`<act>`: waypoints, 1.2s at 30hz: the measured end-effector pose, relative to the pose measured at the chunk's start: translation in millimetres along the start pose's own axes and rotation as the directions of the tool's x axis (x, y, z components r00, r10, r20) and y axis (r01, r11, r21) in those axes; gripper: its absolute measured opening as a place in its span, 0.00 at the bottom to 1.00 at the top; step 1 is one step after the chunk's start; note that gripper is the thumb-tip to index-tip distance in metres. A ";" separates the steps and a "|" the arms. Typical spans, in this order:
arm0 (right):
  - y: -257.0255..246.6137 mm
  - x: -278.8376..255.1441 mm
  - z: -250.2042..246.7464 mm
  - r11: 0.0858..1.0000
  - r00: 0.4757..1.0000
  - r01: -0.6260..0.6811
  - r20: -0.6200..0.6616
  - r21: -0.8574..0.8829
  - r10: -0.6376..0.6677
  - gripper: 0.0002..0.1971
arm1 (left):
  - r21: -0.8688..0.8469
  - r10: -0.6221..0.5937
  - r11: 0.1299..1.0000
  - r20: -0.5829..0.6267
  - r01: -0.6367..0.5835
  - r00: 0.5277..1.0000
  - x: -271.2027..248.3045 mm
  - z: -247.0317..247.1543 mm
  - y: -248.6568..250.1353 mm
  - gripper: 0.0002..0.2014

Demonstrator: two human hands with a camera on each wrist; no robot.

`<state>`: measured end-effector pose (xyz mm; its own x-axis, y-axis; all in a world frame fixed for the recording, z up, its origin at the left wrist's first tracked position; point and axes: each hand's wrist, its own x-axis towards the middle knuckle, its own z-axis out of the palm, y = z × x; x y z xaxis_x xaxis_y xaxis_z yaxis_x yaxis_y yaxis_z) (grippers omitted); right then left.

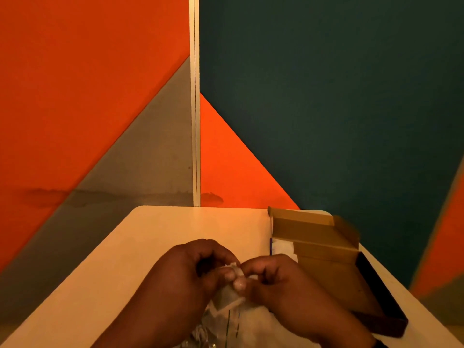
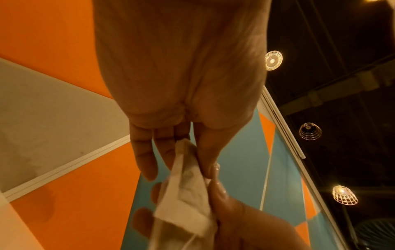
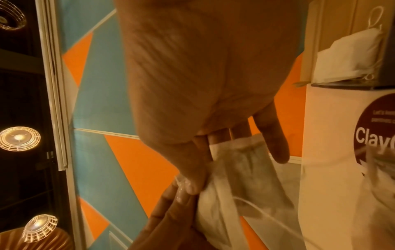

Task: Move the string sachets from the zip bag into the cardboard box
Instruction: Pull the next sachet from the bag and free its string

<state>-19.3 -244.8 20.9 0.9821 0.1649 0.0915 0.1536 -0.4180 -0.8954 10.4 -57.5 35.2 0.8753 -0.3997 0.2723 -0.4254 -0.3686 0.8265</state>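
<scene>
Both hands meet low over the table's near middle and pinch one white string sachet between them. My left hand holds it from the left, my right hand from the right. In the left wrist view the thumb and fingers of my left hand pinch the crumpled sachet. The right wrist view has my right hand gripping the sachet, its cord trailing down. The clear zip bag lies under the hands. The open cardboard box stands to the right with a sachet inside.
The cream table ends at orange, grey and teal wall panels. The box's lid flaps stand up at the table's far right corner. A round dark label sits on the table by the box.
</scene>
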 end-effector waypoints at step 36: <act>-0.4 -1.0 1.6 0.999 0.999 -0.048 0.015 -0.018 0.048 0.09 | 0.034 -0.028 0.999 -0.116 0.032 0.993 2.0 7.6 -2.9 0.17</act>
<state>-20.5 -243.4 20.6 0.9866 0.1577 0.0417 0.1082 -0.4411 -0.8909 11.5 -63.6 29.5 0.9074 -0.2895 0.3047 -0.4051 -0.4094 0.8175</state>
